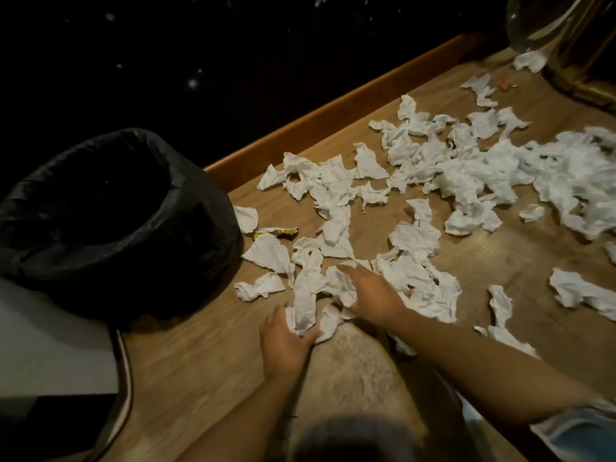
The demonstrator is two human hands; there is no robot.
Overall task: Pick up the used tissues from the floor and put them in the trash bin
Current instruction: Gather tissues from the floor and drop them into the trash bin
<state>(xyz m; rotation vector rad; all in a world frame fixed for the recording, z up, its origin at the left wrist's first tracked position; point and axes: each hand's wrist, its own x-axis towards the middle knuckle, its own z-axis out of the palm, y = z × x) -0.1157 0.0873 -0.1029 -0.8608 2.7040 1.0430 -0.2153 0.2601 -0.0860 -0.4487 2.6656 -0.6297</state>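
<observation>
Crumpled white tissues (466, 168) lie scattered over the wooden floor (206, 355), thickest toward the right. The trash bin (186, 208), lined with a black bag, stands open at the left, apart from both hands. My left hand (283, 341) is closed around a bunch of tissues (305, 305) low over the floor. My right hand (370, 295) grips another tissue clump (340, 281) just right of it. The two hands are close together, right of the bin.
A wooden skirting board (333, 111) runs along a dark wall behind. A small yellow wrapper (276, 232) lies by the bin. A clear plastic object (546, 25) stands at the top right. My knee (353, 371) is below the hands. A white surface (50, 345) sits lower left.
</observation>
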